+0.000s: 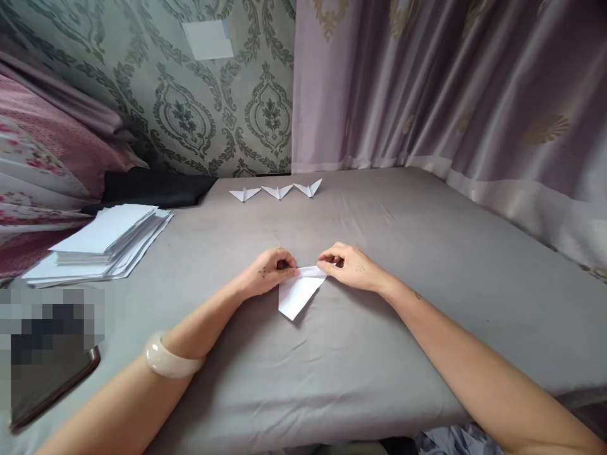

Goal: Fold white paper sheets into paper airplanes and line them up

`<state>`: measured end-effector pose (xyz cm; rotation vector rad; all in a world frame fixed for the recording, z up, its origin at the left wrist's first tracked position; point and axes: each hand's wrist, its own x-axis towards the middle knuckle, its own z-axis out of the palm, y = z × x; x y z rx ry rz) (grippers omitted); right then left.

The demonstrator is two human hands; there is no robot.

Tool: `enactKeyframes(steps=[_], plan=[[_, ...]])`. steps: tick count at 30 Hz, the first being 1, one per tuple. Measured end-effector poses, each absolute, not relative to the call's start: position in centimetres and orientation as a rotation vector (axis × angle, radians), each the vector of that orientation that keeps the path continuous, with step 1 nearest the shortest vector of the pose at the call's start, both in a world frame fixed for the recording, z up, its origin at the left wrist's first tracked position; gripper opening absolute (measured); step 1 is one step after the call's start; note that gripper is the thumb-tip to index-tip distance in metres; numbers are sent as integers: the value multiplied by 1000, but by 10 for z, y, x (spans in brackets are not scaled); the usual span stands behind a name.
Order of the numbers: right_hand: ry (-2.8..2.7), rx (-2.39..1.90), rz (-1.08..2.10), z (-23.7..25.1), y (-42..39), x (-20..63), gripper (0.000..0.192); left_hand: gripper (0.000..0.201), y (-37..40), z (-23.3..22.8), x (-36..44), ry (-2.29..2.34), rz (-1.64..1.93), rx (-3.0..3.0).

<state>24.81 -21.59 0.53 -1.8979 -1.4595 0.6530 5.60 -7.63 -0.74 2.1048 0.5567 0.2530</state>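
A partly folded sheet of white paper (298,294) is between my hands, over the middle of the grey cloth surface. My left hand (271,272) pinches its upper left corner between thumb and fingers. At the upper right corner, my right hand (349,266) grips the paper in the same way. A narrow folded strip runs along the top edge between the two pinches, and the lower part tapers to a blunt point toward me. Three folded paper planes (277,192) stand in a row farther back.
On the left lies a stack of white paper (107,237), with a black cloth or bag (156,188) behind it. A dark flat device (57,379), partly blurred out, rests at the near left. Curtains (450,82) hang along the right and back.
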Motion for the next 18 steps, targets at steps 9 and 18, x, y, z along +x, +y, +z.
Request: enactKeyframes(steps=[9,18], plan=[[-903,-1159,1218,22,-224,229,37,27,-130,18,63,515,622,1398],[-767,-1221,1269,26,-231,222,27,25,-150,14,64,554,551,1369]])
